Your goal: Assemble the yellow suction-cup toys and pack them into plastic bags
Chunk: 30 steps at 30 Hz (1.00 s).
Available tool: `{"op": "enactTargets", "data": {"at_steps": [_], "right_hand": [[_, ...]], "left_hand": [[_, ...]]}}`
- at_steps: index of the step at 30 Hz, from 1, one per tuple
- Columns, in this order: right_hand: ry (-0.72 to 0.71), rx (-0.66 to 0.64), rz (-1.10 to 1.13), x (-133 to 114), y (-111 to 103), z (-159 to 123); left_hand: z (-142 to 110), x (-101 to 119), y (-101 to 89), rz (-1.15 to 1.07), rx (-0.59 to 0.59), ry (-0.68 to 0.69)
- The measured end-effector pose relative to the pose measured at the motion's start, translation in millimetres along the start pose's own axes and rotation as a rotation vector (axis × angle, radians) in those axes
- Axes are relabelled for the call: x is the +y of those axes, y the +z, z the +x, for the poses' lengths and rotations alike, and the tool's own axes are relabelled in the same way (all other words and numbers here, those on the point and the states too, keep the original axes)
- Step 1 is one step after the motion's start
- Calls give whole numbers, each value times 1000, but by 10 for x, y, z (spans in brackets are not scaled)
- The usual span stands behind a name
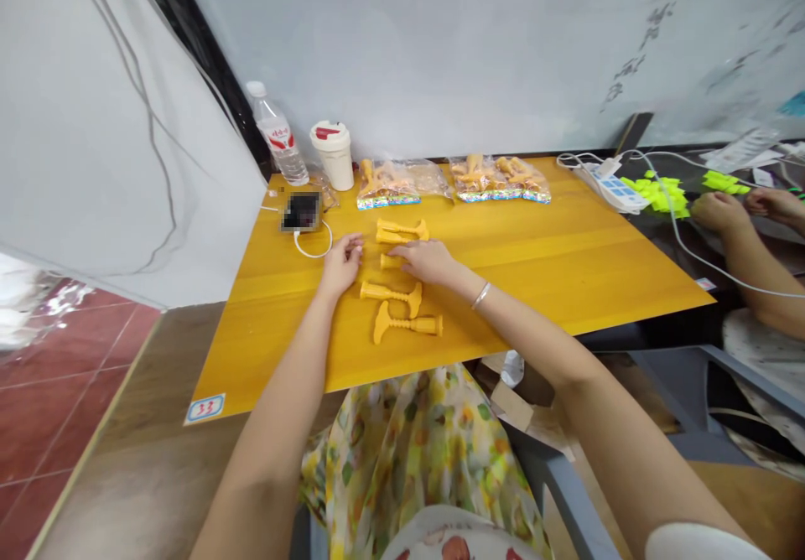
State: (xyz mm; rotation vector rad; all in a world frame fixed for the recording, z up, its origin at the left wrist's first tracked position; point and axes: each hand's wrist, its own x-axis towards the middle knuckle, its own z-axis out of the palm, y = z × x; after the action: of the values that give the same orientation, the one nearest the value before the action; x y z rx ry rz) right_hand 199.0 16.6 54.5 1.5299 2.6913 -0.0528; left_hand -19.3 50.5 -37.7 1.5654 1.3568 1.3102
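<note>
Several yellow plastic toy hammers with twisted shafts lie in a column on the table. My right hand (pixel 429 261) reaches across from the right, its fingers closed on one toy hammer (pixel 390 262) whose other end they hide. Just left of the column, my left hand (pixel 343 265) rests at the tabletop with loosely bent fingers and nothing visible in them. Beyond my right hand lie toy hammers (pixel 402 230) side by side. Closer to me are a toy hammer (pixel 391 293) with its head to the right and another toy hammer (pixel 407 323) with its head to the left.
Clear bags (pixel 500 178) of similar yellow pieces lie along the back of the yellow table (pixel 541 267). A water bottle (pixel 280 137), a lidded cup (pixel 333 156) and a cabled phone (pixel 302 210) stand back left. Rightward are a power strip (pixel 613 187) and another person's hands (pixel 720 210) near bright green pieces (pixel 663 194).
</note>
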Motion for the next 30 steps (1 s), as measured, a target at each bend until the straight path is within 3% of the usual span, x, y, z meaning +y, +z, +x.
{"op": "enactTargets", "data": {"at_steps": [4,10,17,22,25,30], "right_hand": [[49,56,-17,90,50,115],[-26,114,10,88,154,253],[-100,235,23,-11,115,177],[-196,131,118,-84,58,-77],[-238,83,132,-124,83,-187],[-237,76,87,-110,184,-164]], "left_hand": [[10,-31,0,-10,-6,-3],[47,-116,3,-45,22,19],[54,-41,33,-83,52,-13],[54,-29,24,-33,26,-37],[21,37,2,-36,-28,25],[-53,140,-29,-53,-151,29]]}}
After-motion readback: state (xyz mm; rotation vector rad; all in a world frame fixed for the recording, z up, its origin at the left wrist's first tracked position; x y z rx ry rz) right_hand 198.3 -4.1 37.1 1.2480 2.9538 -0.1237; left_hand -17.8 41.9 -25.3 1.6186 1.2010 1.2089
